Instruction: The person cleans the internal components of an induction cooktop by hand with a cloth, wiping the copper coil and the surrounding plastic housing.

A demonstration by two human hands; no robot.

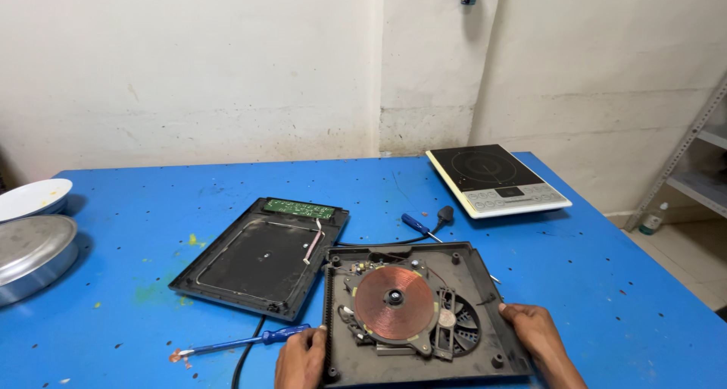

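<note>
Head view: my left hand [301,360] and right hand [536,336] clamp near corners of opened induction cooker base [424,313], fingers curled over its edges, likely to steady it. Copper coil [394,299] lies between my hands. Blue screwdriver [242,343] just left of left hand; removed top panel [261,256] beyond.

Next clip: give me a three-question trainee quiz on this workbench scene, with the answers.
1. True or false: both hands grip the opened cooktop base.
2. Which lies nearest the left hand? A) blue screwdriver B) metal pan C) white bowl
3. Fill in: the copper coil sits beside a black ____.

Key:
1. True; the right hand holds the right edge and the left hand the left edge.
2. A
3. fan
</note>
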